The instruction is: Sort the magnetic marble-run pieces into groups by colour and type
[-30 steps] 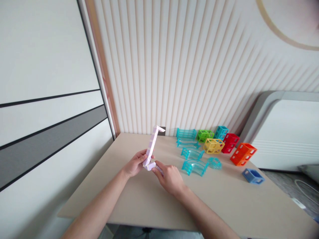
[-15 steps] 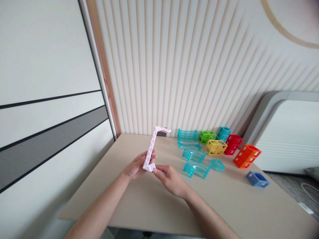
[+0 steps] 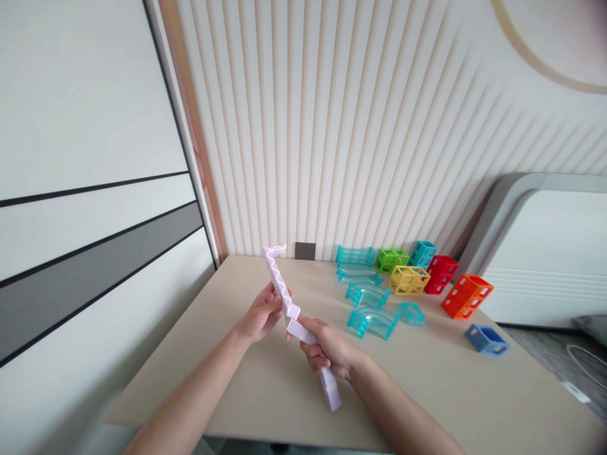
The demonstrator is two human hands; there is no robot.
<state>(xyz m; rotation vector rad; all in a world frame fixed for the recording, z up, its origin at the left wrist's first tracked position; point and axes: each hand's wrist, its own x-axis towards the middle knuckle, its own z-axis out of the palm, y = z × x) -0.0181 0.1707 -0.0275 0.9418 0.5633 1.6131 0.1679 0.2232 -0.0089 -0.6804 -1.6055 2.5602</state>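
Note:
A lilac snake-cube twist puzzle [image 3: 279, 285] with pale edge lines is held above the table between both hands. My left hand [image 3: 262, 314] is closed around its middle, the thumb lying along the side. My right hand [image 3: 331, 347] wraps the lower stretch, and the tail pokes out below the fingers toward the table's front edge. The upper stretch leans up and left, ending in a short bend to the right. Near the middle, between the hands, the segments form a stepped kink. Some segments are hidden behind fingers.
On the beige table [image 3: 227, 392], clear teal track pieces [image 3: 374, 321] lie to the right. Beyond them stand a green frame block [image 3: 391, 260], a yellow one [image 3: 408, 280], red blocks [image 3: 441, 275], orange blocks [image 3: 467, 297] and a blue block [image 3: 487, 340]. A socket [image 3: 305, 251] is on the ribbed wall.
The puzzle's upper stretch has swung left, uncovering the wall socket. Its lower stretch and tail now show through and below my right hand, which has shifted slightly toward me.

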